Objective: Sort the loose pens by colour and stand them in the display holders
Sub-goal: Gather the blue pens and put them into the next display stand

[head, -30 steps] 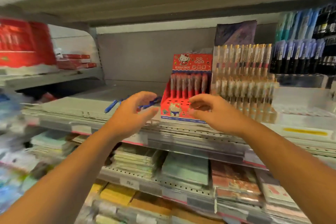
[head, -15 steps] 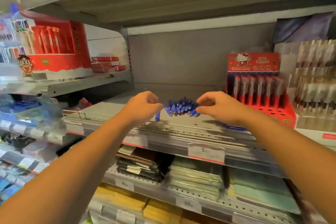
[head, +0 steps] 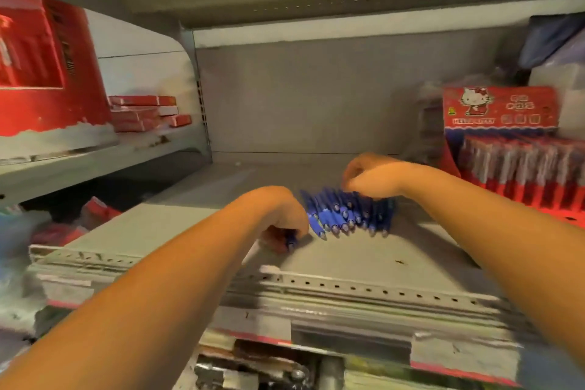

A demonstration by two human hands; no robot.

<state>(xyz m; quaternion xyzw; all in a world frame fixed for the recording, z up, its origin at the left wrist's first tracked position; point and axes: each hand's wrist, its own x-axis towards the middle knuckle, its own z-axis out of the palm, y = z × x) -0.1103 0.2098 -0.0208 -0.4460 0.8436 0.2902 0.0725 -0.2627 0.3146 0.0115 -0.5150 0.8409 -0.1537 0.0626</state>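
Several loose blue pens (head: 345,215) lie side by side in a row on the grey shelf (head: 364,256), tips toward me. My left hand (head: 278,218) rests curled at the row's left end, its fingers closed on one blue pen (head: 290,241) held low against the shelf. My right hand (head: 370,177) is curled over the far ends of the pens at the row's right side, fingertips pinched down onto them. A red display holder (head: 512,161) with a cartoon cat header stands at the right, filled with upright packaged pens.
A red display box (head: 47,54) sits on the neighbouring shelf at the left, with flat red boxes (head: 145,112) stacked behind it. A dark bag (head: 554,38) lies at the back right. Below the perforated shelf edge (head: 348,288) are price labels and stacked stationery.
The view has swung left and closer to the shelf. Both hands have come down onto the row of blue pens, the left now closed on one pen at the row's end.
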